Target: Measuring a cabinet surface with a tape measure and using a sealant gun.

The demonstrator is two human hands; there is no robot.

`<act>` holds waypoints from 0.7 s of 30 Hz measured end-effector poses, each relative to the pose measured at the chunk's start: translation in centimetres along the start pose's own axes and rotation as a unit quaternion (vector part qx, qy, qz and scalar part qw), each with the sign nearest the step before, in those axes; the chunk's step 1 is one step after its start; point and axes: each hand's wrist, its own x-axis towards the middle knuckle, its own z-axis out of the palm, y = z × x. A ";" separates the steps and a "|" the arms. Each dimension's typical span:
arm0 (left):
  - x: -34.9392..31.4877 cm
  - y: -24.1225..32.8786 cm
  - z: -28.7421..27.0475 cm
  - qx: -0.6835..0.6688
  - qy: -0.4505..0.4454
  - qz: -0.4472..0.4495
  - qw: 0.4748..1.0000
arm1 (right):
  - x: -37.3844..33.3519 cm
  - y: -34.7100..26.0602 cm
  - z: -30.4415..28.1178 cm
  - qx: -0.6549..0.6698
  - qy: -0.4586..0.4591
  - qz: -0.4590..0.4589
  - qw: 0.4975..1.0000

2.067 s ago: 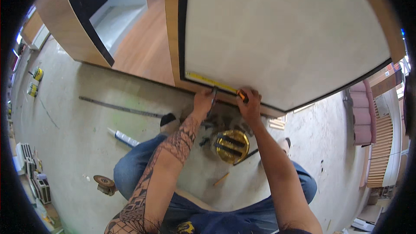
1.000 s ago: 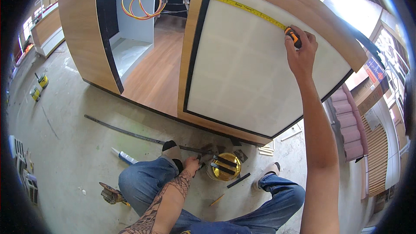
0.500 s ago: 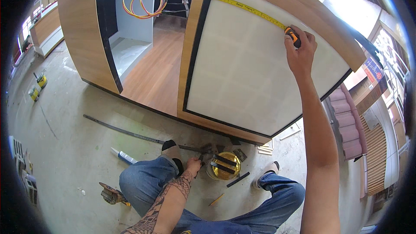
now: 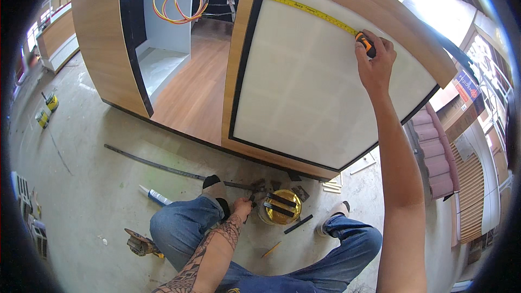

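Both your hands are busy, well apart. Your right hand [image 4: 376,59] grips an orange-and-black tape measure [image 4: 366,46] at the upper right of the white panel [image 4: 320,92]; its yellow blade [image 4: 312,11] runs leftward across the panel's upper part to the black border [image 4: 246,65]. Your left hand [image 4: 242,207] is low between your knees, fingers curled around a dark object [image 4: 251,199] too small to make out. Just right of it stands a round container with a gold-coloured top [image 4: 279,220], two dark strips [image 4: 282,199] lying across it. A pencil [image 4: 271,249] lies on the floor [image 4: 97,184] nearer you, and a white-and-blue tube [image 4: 155,195] sits beside your left knee [image 4: 171,222].
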 end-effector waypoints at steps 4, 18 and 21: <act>1.7 -1.8 0.7 -0.020 0.001 -0.002 1.000 | -0.1 0.2 0.2 0.010 0.008 -0.006 1.000; 1.8 -3.2 0.4 -0.036 -0.028 0.008 0.999 | -2.7 -0.2 -1.3 -0.006 -0.008 -0.033 0.999; 3.9 -5.7 0.8 0.074 -0.009 0.040 0.996 | -6.7 -0.3 -4.0 -0.015 -0.037 -0.047 0.998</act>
